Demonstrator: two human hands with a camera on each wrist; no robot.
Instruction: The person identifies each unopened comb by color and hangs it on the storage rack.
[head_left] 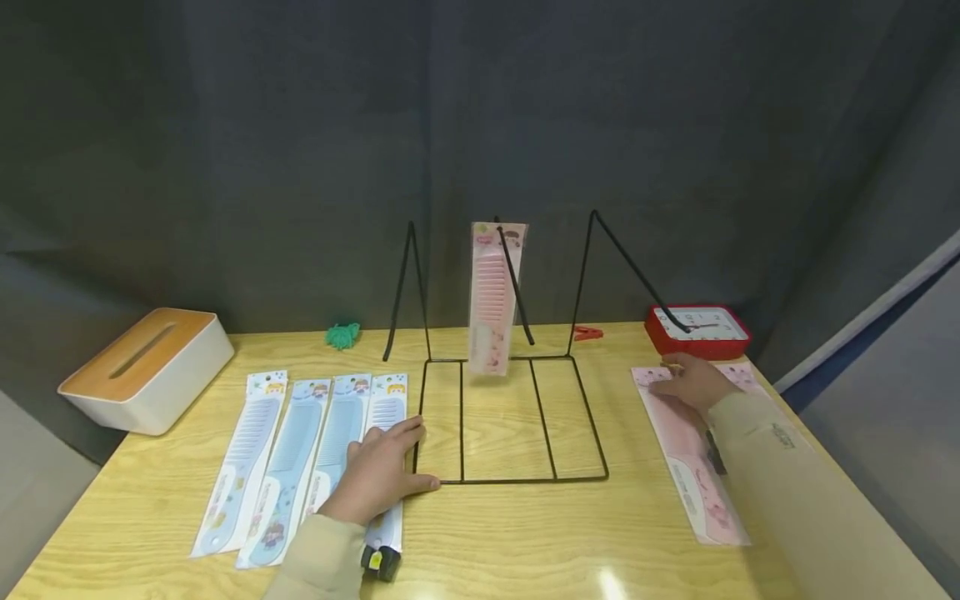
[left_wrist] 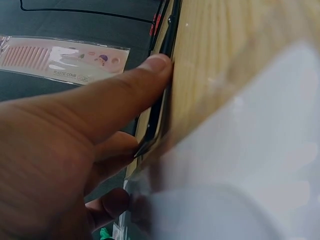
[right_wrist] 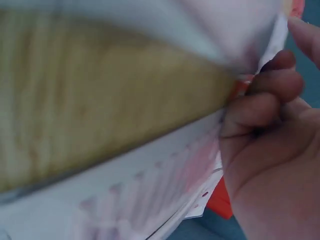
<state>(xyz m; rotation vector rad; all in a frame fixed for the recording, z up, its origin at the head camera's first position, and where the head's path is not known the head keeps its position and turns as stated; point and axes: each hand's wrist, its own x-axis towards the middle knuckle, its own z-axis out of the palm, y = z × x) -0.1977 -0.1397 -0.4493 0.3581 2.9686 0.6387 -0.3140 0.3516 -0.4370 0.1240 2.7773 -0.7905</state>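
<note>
Left hand [head_left: 378,475] lies flat on blue packaged combs [head_left: 300,462]; right wrist view alone shows right hand [head_left: 693,382], at three o'clock, pinching pink comb packet [right_wrist: 165,185].

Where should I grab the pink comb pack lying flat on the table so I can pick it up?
Take the pink comb pack by its far top end, near the red clock. It lies flat and thin, so come from above and pinch that edge. The right hand already has its fingers there, lifting the packet's end, as the right wrist view shows.
</note>
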